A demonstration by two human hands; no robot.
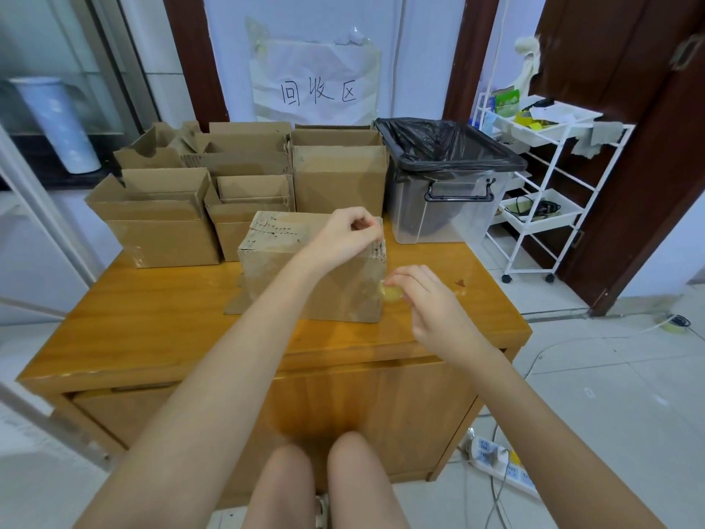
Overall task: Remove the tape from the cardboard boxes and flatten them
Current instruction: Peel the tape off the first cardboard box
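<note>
Knees and both bare forearms fill the lower view, reaching over the wooden table [160, 330].

Largest on the table: a group of open cardboard boxes [164, 219] along the far edge. I count about five, though overlapping flaps make the figure uncertain. To their right stands one clear plastic bin [446, 200] lined with a black bag, judged the place for stripped tape.

Nearer, at table centre, stands one closed box [305, 276], the piece in hand, with worn, torn top edges and a loose flap lying flat at its left base.

Left hand [349, 238] sits over the top right corner of this box, fingers curled in a pinch; a thin clear strip appears to rise from the fingertips, but I cannot confirm it.

Right hand [427, 299], just beside the box's right face, pinches one small yellowish wad of tape [393, 294] between thumb and fingers.

Handling judgement: the box looks light, stiff along its creases and soft at the frayed edges; steady it at a corner or top edge. Tape will be thin, sticky and prone to tearing; take it at a lifted end and pull low along the seam.
</note>
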